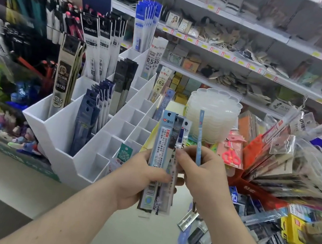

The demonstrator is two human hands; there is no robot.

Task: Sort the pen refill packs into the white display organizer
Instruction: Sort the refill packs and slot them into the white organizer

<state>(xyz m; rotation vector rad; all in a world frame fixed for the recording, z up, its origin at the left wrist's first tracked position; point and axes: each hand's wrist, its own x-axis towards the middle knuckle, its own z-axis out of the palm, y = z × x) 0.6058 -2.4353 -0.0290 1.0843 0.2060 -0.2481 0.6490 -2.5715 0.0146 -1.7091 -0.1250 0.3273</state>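
- Head view: a pale shop counter (pixel 12 163) runs across the near left, and white shelves (pixel 254 33) of blurred small goods fill the far right.
- A white display organizer (pixel 88 146) stands on the counter left of centre, its compartments stepped higher toward the far side. Black-and-white packs (pixel 98 46), dark blue packs (pixel 92 111) and a tall blue-topped pack (pixel 143 26) stand upright in it.
- A stack of clear trays (pixel 214 113) sits beyond the hands; a loose heap of packaged stationery (pixel 293 185) spreads over the near right.
- The left hand (pixel 139 184) grips a fan of pen refill packs (pixel 164 154), held in front of the organizer's near right corner. Their long axes run near to far, hang-holes at the far end.
- The right hand (pixel 205 171) pinches one thin blue refill pack (pixel 200 136), seen edge-on and upright, just right of the fan.
- Both forearms reach in from the near edge, palms turned toward each other.
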